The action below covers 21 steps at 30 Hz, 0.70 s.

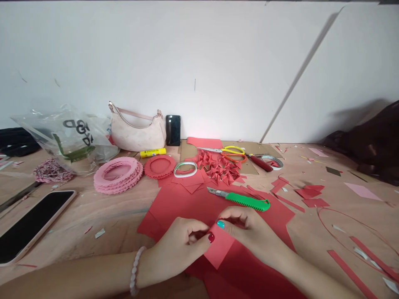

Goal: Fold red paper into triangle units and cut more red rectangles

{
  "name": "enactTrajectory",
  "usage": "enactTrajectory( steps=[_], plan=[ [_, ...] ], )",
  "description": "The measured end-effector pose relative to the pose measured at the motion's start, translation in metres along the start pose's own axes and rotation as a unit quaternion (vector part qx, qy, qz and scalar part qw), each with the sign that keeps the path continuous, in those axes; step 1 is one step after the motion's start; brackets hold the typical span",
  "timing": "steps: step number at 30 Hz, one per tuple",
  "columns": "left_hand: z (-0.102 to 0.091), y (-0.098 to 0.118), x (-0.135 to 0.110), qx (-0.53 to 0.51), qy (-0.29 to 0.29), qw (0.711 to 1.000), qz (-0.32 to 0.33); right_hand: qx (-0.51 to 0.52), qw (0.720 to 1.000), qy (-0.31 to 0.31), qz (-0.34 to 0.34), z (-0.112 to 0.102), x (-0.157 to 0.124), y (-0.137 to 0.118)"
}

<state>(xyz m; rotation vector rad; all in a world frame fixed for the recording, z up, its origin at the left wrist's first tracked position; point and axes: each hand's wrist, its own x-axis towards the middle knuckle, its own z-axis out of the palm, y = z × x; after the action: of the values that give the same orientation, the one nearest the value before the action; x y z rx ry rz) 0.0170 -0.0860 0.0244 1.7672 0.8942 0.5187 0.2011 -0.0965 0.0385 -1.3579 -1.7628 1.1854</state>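
A small square of red paper (218, 248) is pinched between my two hands, its lower corner pointing toward me. My left hand (179, 245) closes on its left edge with thumb and fingers. At the upper right corner, the thumb and fingers of my right hand (249, 228) grip the same square. Larger red paper sheets (181, 203) lie under both hands. Just beyond my right hand rests a green utility knife (241, 199) with its blade out. Behind it sits a pile of folded red paper pieces (221, 168).
Scissors (230, 152), a red-handled tool (261, 162) and a tape roll (274, 162) lie behind. Pink paper rings (116, 174), a red ring (160, 166), a glue stick (152, 153), a handbag (137, 133) and phones (37, 224) are leftward. Red strips (352, 274) lie at right.
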Motion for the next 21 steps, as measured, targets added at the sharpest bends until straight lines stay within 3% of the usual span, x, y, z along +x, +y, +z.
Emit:
enactTrajectory(
  steps=[9,21],
  plan=[
    [-0.0015,-0.0008,0.0008,0.027,-0.011,1.000,-0.005,0.044,0.999,0.009,-0.009,0.0044,0.0009,0.0014],
    [-0.0021,0.0010,0.0000,0.083,-0.005,0.996,0.009,0.024,1.000,0.014,-0.005,0.0049,-0.0015,-0.0043]
  ],
)
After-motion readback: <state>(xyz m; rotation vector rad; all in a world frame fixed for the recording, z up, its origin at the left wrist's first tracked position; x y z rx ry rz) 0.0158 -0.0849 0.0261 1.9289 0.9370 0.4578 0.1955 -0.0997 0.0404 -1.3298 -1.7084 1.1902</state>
